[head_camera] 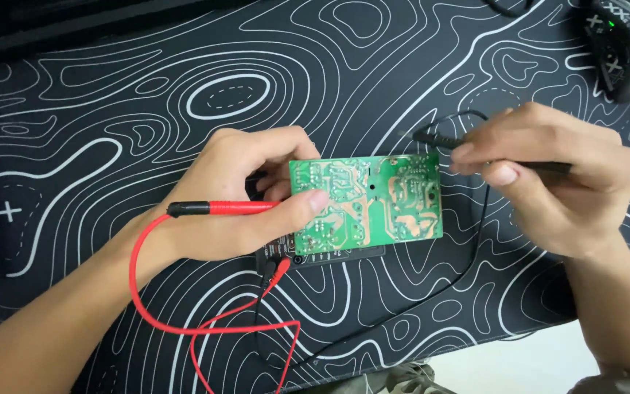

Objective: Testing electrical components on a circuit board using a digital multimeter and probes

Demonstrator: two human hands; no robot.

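Underneath, black desk mat (111,109) with white contours.

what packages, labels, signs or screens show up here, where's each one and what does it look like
No packages, signs or lit screens show.
Small white printed markings: on the dark flat device under the green rectangular circuit board, along its lower edge, too small to make out.
White cross marks: printed on the black desk mat with white contour lines, one at its left side.
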